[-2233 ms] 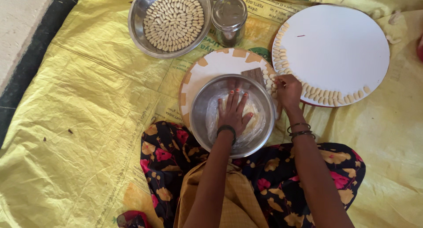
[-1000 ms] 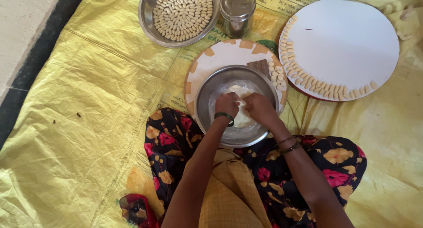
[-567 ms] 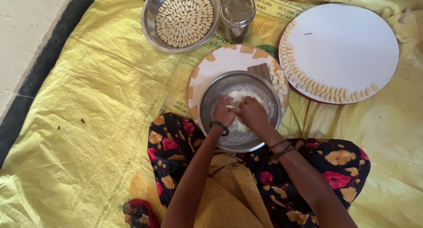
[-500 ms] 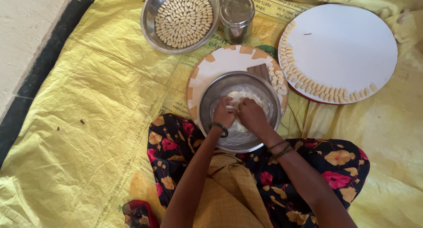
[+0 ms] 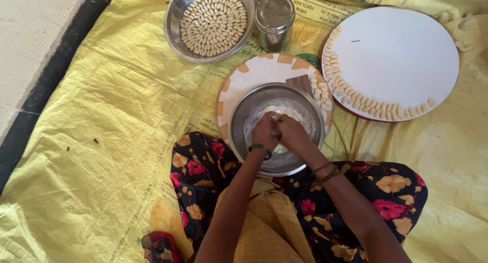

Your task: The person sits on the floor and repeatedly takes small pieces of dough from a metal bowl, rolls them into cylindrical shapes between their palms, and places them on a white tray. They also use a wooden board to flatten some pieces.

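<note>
Since half a second ago almost nothing has shifted: both hands stay bunched over the dough, knuckles a little closer together.

At 11 o'clock sits a steel pan filled with pale shaped pieces packed in rings. Just right of it, at 12, stands a lidded steel tin. Below, a steel bowl rests on a round board and holds white dough. At 2 o'clock a white round tray carries a curved row of small pieces along its lower left edge.

In the bowl, the left hand and right hand meet, fingers curled and pressed together, pinching a bit of dough between them.
</note>
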